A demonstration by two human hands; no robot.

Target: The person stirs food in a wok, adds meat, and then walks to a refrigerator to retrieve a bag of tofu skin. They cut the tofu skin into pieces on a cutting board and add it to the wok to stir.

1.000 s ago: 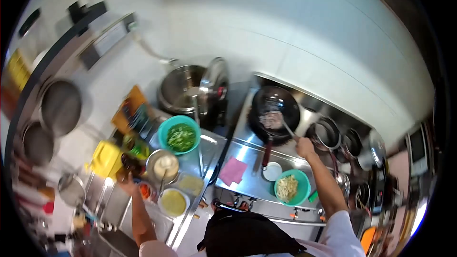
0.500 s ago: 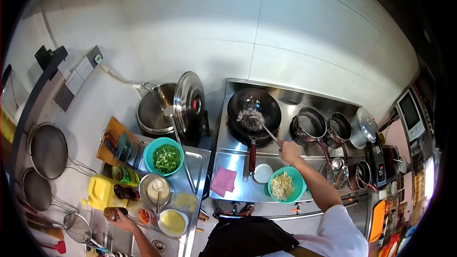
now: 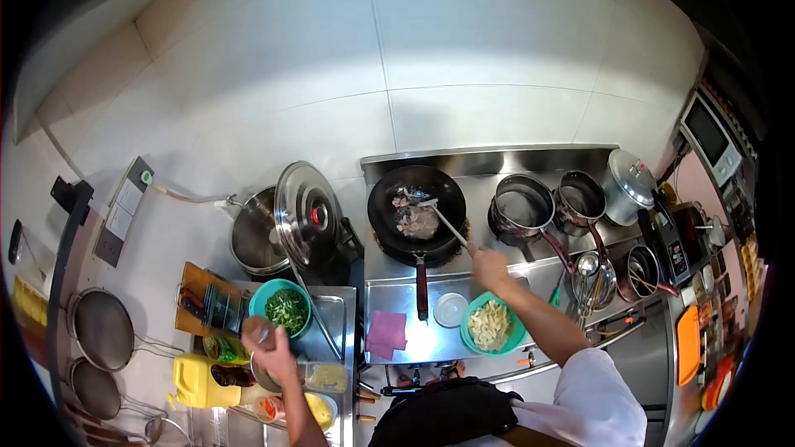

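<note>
My right hand (image 3: 490,270) is closed around the handle of a metal spatula (image 3: 452,227). The spatula's blade rests in a black wok (image 3: 387,207), against browned meat pieces (image 3: 417,222). Over the left counter, my left hand (image 3: 277,359) grips a small brown jar (image 3: 258,331); its label cannot be read. Right behind that hand stands a turquoise bowl of chopped greens (image 3: 286,311). A metal bowl is mostly hidden under the hand. Below my right forearm sits another turquoise bowl (image 3: 518,333) holding pale sliced vegetable pieces (image 3: 490,326).
A yellow jug (image 3: 199,381) and dark bottle (image 3: 232,376) stand on the left. A large pot with its lid (image 3: 306,213) leaning on it is behind. A purple cloth (image 3: 387,334) and white bowl (image 3: 450,310) lie before the wok. Saucepans (image 3: 523,205) occupy the right burners.
My left hand has lifted the brown jar and carried it rightward, toward the bowl of greens. The spatula has shifted within the wok, and the meat is spread differently. The camera view has tilted.
</note>
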